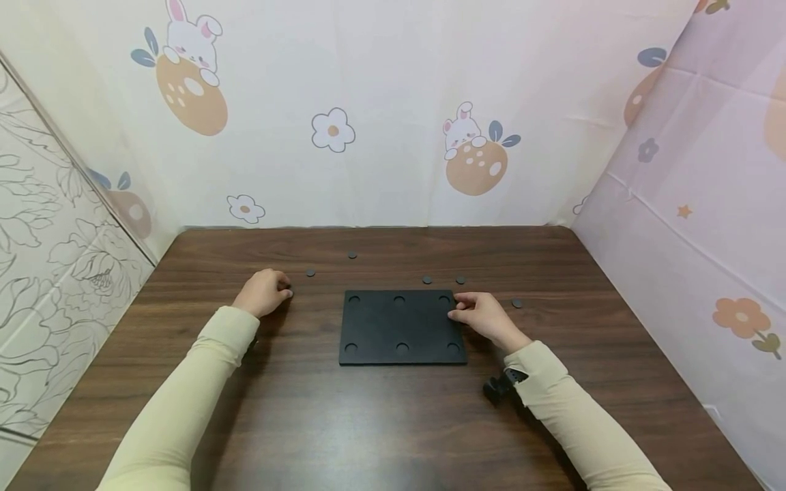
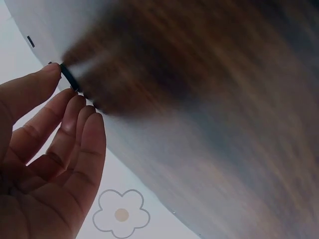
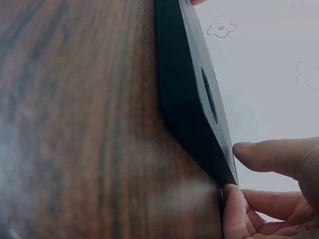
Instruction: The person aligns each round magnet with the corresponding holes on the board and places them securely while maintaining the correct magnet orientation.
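Observation:
A flat black board [image 1: 399, 327] with several round recesses lies in the middle of the brown table. At its right edge, my right hand [image 1: 485, 319] holds the board, thumb over the top face and fingers against the side. The right wrist view shows the thumb [image 3: 249, 152] close to the board's upper surface [image 3: 199, 74]. Left of the board, my left hand [image 1: 263, 292] pinches a small dark disc [image 2: 69, 77] between thumb and fingertips. Most of that disc is hidden by the fingers in the head view.
Loose dark discs lie behind the board: one at the back [image 1: 352, 255], one nearer my left hand [image 1: 310, 272], and two behind its right side [image 1: 427, 279]. Another disc [image 1: 517, 303] lies right of my right hand. Patterned curtains [image 1: 393, 136] enclose the table [image 1: 344, 423].

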A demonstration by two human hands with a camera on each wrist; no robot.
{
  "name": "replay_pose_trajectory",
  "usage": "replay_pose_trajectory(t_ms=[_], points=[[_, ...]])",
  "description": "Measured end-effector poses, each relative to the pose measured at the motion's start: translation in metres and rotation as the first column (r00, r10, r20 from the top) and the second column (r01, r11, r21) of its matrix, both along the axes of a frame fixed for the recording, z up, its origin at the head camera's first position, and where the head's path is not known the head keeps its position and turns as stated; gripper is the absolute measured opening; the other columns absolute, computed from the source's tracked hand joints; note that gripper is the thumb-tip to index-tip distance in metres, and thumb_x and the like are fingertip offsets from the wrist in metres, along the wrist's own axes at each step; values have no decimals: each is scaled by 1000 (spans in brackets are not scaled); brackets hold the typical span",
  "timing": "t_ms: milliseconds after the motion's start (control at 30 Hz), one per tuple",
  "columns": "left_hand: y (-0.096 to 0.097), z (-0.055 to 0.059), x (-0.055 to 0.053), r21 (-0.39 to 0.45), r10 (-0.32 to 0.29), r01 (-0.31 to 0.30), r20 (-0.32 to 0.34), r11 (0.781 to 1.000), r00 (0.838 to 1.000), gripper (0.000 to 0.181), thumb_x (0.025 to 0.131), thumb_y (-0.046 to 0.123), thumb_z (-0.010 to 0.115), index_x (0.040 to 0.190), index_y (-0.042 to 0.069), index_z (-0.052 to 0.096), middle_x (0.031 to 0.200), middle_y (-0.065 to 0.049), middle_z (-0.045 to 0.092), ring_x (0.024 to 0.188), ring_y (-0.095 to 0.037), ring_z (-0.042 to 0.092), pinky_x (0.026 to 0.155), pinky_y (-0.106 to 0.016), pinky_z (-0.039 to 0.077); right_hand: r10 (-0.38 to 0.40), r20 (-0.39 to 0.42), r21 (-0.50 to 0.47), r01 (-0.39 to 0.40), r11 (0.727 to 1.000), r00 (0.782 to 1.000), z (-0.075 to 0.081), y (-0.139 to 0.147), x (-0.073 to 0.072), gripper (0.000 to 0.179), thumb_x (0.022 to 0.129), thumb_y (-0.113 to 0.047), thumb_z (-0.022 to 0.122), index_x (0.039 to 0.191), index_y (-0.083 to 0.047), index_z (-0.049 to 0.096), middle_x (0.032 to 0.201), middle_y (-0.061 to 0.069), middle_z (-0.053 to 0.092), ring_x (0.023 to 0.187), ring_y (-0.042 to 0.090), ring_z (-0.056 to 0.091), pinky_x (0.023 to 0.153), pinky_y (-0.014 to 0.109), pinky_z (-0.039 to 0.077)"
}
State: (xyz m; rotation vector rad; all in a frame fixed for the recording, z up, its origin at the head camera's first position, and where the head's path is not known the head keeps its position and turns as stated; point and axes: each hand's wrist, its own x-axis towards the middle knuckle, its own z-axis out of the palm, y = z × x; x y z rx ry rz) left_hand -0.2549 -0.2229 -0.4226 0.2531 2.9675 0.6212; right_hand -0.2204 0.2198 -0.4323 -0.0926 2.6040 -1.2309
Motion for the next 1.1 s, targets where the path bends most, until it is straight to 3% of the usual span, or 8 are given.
replay_pose_trajectory(t_ms=[500, 1100], points=[[-1, 1, 1, 8, 20, -20, 16, 1000, 1000, 22, 93, 12, 66, 108, -3, 67, 105, -20, 69, 94, -33, 65, 82, -47, 52, 5, 8, 22, -5, 1000, 1000, 0, -2, -1, 58, 92, -15, 67, 143, 2, 47, 116, 15, 61, 100, 24, 60, 84, 36, 52], [1, 2, 4, 19, -9, 10, -28, 1000, 1000, 22, 92, 18, 69, 102, -1, 72, 101, -18, 72, 93, -33, 66, 83, -49, 53, 17, 8, 34, -17, 999, 1000, 2, -1, -2, 58, 91, -17, 68, 143, 1, 47, 116, 15, 61, 99, 24, 60, 84, 36, 51]])
